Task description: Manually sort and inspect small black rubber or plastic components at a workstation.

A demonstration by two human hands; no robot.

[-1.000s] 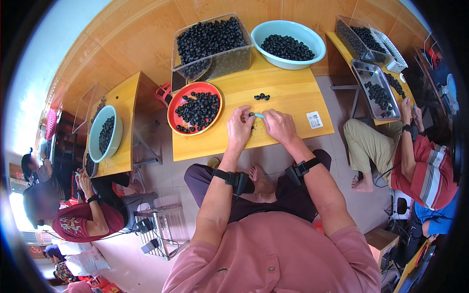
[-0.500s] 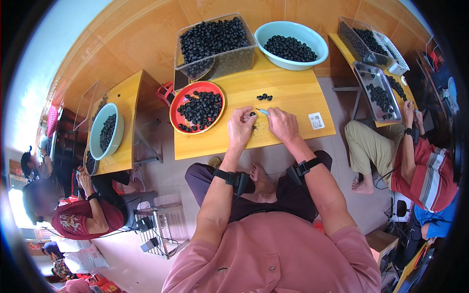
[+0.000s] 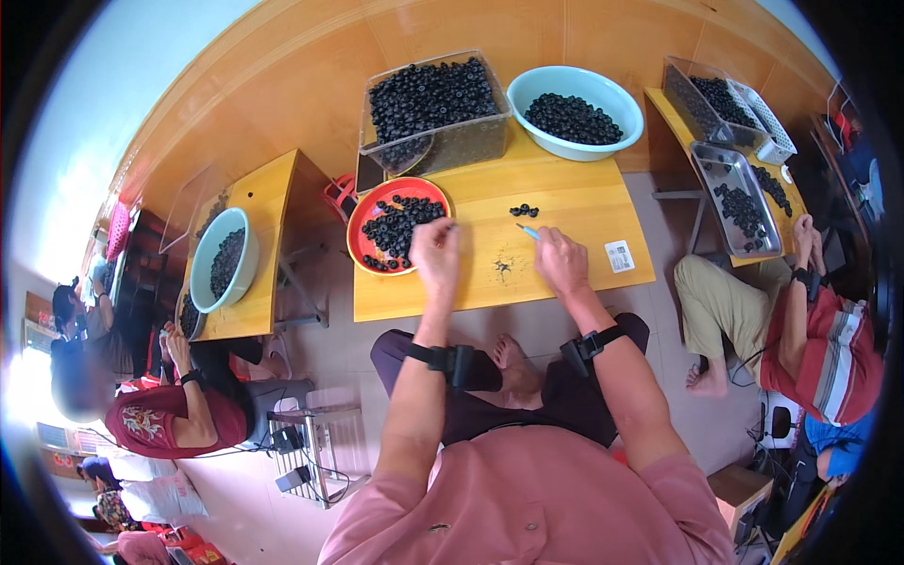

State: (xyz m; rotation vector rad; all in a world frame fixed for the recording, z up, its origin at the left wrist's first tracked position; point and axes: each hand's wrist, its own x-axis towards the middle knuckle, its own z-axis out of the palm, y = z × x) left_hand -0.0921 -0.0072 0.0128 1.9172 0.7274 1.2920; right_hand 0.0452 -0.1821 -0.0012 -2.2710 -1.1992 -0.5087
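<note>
My left hand is over the table beside the right rim of a round red plate with a yellow edge. Its fingers are smeared by motion, so what they hold cannot be made out. Small round black pieces with holes lie heaped on the plate. In my closed right hand is a thin blue-handled pointed tool, its tip aimed left and away from me. Dark shavings are scattered on the wood between my hands. A short cluster of black pieces sits just beyond the tool.
A clear plastic bin full of black pieces and a light-blue basin stand at the table's far side. A white label lies right. People work at side tables, one with a blue basin, one with a metal tray.
My left hand has moved left from the tool toward the red plate; earlier it pinched a black piece at the tool's tip. The right hand keeps the tool. The whole view has shifted slightly.
</note>
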